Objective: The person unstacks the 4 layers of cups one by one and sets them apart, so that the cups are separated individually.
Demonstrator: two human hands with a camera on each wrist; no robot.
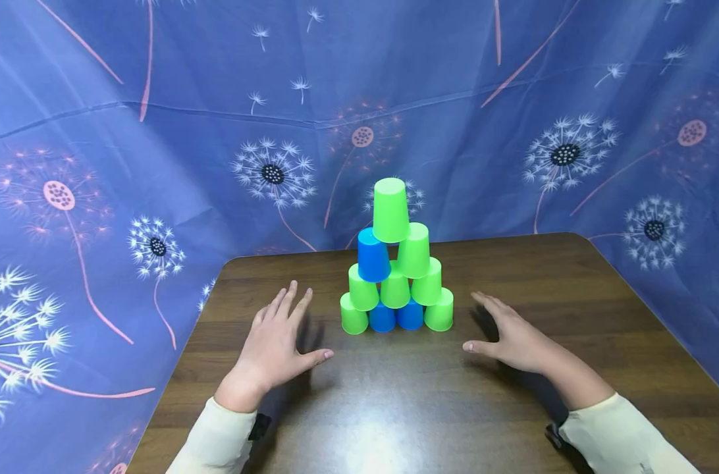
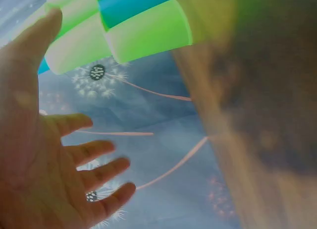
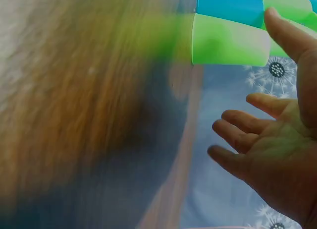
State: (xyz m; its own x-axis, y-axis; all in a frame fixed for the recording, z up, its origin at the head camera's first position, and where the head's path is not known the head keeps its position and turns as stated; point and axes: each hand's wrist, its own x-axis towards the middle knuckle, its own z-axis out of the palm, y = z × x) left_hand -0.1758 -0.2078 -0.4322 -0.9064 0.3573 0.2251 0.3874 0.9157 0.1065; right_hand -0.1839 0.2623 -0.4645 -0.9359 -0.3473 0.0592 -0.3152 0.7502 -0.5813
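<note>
- Biggest worry with this cup tower (image 1: 395,286), imo: a knock from the side. A thumb or fingertip swinging inward could clip an outer bottom cup, and I'd guess everything above it goes too.
- Top green cup (image 1: 391,210) looks like the touchiest bit, since it only straddles the blue cup (image 1: 374,255) and the green cup (image 1: 414,251) below. A bumped table could probably shake it off.
- Looks-wise: ten plain cups, all upside down, four tiers. Bottom row goes green, blue, blue, green; then three green; then blue and green; then the single green on top.
- It's standing toward the back of the table, between the two hands and touching neither.
- Left hand (image 1: 275,345) is just left of it, wide open, fingers spread, thumb pointing at the base, nothing in it.
- Right hand (image 1: 513,339) mirrors that on the other side: fingers reaching out, thumb apart, also holding nothing.
- Table (image 1: 395,382) is dark wood-grain with a shiny glare patch up front.
- Behind it all, a blue dandelion-print cloth (image 1: 454,99).
</note>
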